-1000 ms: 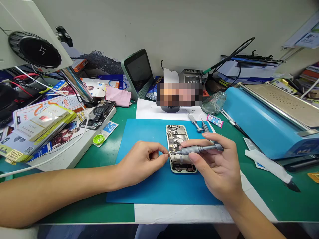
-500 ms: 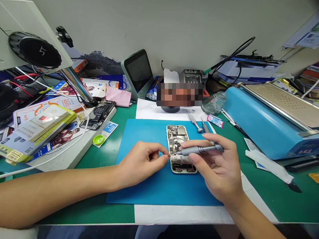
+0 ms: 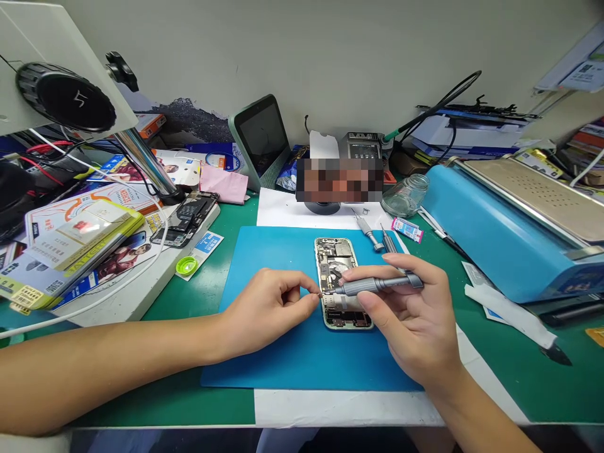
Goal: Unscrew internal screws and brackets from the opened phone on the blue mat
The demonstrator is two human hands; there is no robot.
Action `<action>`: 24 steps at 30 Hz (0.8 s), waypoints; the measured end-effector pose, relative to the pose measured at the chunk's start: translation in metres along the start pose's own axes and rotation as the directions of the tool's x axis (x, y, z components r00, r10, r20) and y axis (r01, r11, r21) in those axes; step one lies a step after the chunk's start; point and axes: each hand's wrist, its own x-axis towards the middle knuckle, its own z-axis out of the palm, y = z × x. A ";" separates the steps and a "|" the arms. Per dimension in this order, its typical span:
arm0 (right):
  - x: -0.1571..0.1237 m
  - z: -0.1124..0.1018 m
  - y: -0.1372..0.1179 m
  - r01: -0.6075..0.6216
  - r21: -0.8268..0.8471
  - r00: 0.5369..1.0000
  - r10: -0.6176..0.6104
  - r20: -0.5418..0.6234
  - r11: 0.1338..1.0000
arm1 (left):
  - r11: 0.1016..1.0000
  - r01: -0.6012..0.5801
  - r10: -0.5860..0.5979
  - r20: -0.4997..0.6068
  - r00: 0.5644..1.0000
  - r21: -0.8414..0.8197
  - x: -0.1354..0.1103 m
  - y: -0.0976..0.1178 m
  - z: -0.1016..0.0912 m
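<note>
An opened smartphone (image 3: 337, 251) with its inner parts bare lies on the blue mat (image 3: 264, 251). My right hand (image 3: 418, 321) grips a grey precision screwdriver (image 3: 372, 285), held nearly level above the phone, its tip pointing left. At the phone's left edge, my left hand (image 3: 276, 308) pinches thumb and forefinger together close to the screwdriver tip. Whatever sits in that pinch is too small to make out. Two more screwdrivers, one silver (image 3: 368, 231) and one darker (image 3: 388, 239), lie beyond my right hand.
At the right stands a blue machine (image 3: 481, 239), with a glass jar (image 3: 406, 195) beside it. A wrapped blade (image 3: 512, 314) lies nearer. Boxes (image 3: 85, 239), another opened phone (image 3: 189, 220) and a green lid (image 3: 187, 265) are at the left, below a microscope stand (image 3: 146, 160).
</note>
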 end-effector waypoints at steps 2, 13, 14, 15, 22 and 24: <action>0.000 0.000 0.000 0.003 0.005 1.000 -0.003 0.004 1.000 | 1.000 -0.001 0.001 -0.001 1.000 -0.001 0.000 -0.001 0.000; 0.002 0.001 -0.002 -0.015 0.011 1.000 0.015 0.005 1.000 | 1.000 -0.014 0.014 0.013 1.000 0.009 0.000 -0.001 0.000; 0.002 0.000 -0.002 -0.019 0.008 1.000 0.019 0.004 1.000 | 1.000 -0.014 0.014 0.013 1.000 0.011 0.000 -0.001 0.000; 0.002 0.000 -0.002 -0.021 0.006 1.000 0.021 0.002 1.000 | 1.000 -0.014 0.014 0.012 1.000 0.012 0.000 -0.001 0.000; 0.002 0.001 -0.001 -0.019 0.005 1.000 0.019 0.000 1.000 | 1.000 -0.009 0.009 0.008 1.000 0.018 0.000 -0.001 0.000; 0.002 0.001 -0.002 -0.018 0.011 1.000 0.018 -0.001 1.000 | 1.000 -0.009 0.009 0.009 1.000 0.016 0.000 -0.001 -0.001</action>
